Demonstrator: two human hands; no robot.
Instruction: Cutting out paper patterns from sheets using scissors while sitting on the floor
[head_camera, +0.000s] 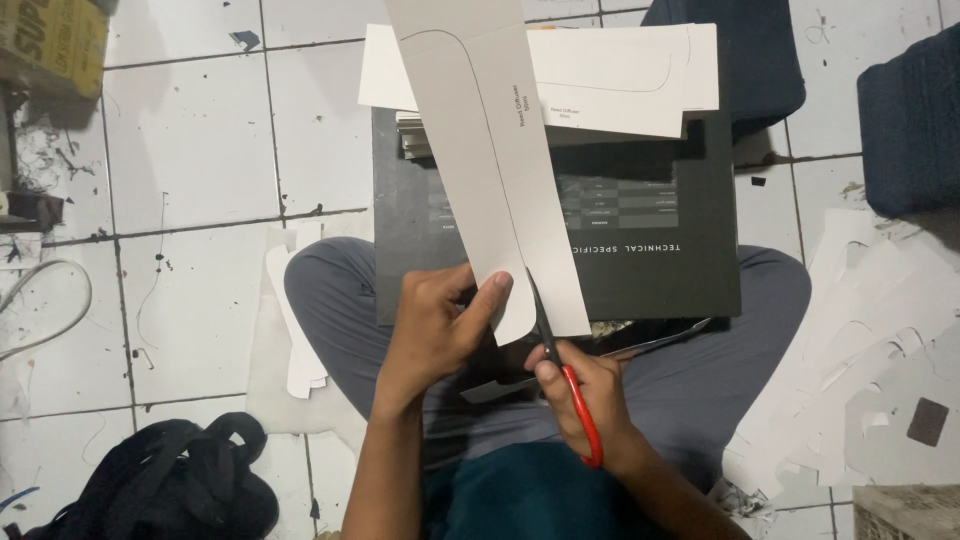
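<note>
My left hand (440, 325) pinches the near end of a long grey card strip (490, 150) that carries a drawn curved outline and reaches up past the frame's top edge. My right hand (585, 395) grips red-handled scissors (562, 365); their dark blades bite into the strip's lower edge just right of my left thumb. Both hands work above a large black flat box (660, 250) resting across my crossed legs in grey trousers.
White card sheets (620, 75) lie stacked on the box's far end. Paper offcuts (870, 340) pile up on the tiled floor at right, with more strips (295, 330) at left. A black bag (170, 480) sits lower left, dark blue cushions (910, 120) upper right.
</note>
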